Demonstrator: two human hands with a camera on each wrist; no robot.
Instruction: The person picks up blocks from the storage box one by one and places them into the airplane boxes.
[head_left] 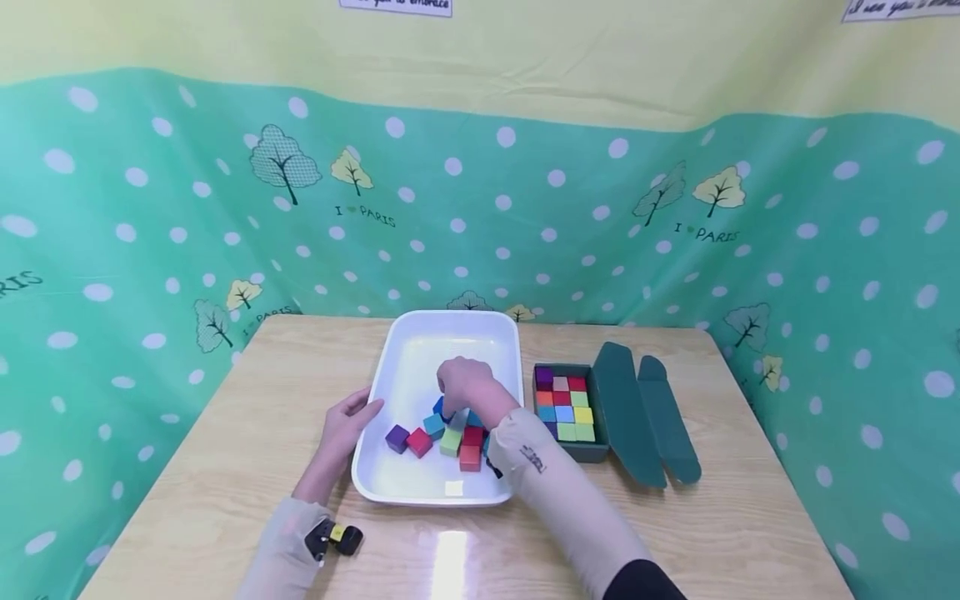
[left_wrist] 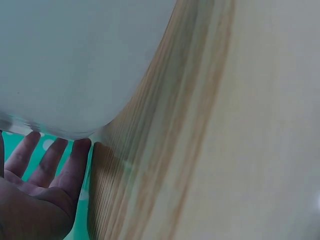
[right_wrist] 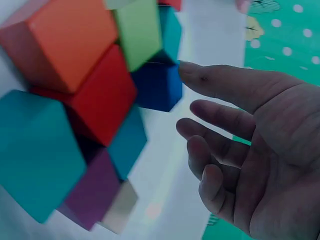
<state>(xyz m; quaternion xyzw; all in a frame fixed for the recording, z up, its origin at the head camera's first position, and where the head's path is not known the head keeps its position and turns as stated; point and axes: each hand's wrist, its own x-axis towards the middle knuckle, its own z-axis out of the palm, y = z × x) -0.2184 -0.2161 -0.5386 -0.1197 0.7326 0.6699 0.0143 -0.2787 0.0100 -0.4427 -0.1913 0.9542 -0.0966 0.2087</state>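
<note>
A white tray (head_left: pixel 415 350) holds loose coloured cubes, among them a purple cube (head_left: pixel 397 438), a pink-red cube (head_left: pixel 419 442) and a light green cube (head_left: pixel 450 442). My left hand (head_left: pixel 348 425) rests against the tray's left side, thumb near the rim; in the left wrist view its straight fingers (left_wrist: pixel 50 162) reach the tray's edge. Inside the tray, my right hand (head_left: pixel 467 385) reaches down over the cubes. The right wrist view shows its thumb tip right at a dark blue cube (right_wrist: pixel 160 87), the other fingers loosely bent and apart from the thumb.
Right of the tray stands a dark green box (head_left: pixel 587 452) with rows of coloured cubes. Its lid (head_left: pixel 633 417) lies folded out to the right. Behind the wooden table (head_left: pixel 300 354) hangs a green and yellow curtain (head_left: pixel 480 200).
</note>
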